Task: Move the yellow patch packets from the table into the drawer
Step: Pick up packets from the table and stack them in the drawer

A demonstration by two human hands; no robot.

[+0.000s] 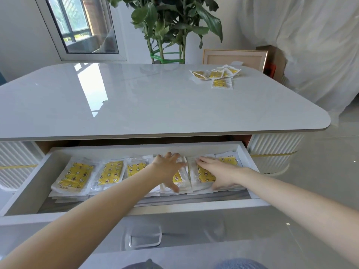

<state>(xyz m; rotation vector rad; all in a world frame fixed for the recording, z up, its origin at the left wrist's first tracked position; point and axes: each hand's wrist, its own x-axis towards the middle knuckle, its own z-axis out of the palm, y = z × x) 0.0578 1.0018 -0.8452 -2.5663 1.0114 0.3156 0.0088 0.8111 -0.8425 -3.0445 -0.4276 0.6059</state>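
Drawer (116, 150): pulled out under the near edge of the surface (136, 101), and open.
Packets in the drawer (74, 174): they lie in a row from the left wall to the right wall, in low stacks, each with its long axis running from front to back.
Left hand (169, 169): palm down on a stack just right of the drawer's middle, fingers spread and nearly straight, thumb at the stack's near edge. It presses and holds nothing up.
Right hand (219, 173): flat on the next stack toward the right wall, fingers straight and close together, thumb at the near edge. It also only presses.
Packets on the surface (217, 74): a small loose heap near the far right corner, with one loose packet (222, 83) just on its near side.
Deciding relation: the heap lies beyond both hands and to the right, across the whole surface. The right hand is nearer, so I judge it the better one for the next reach, and the loose packet the first to take.
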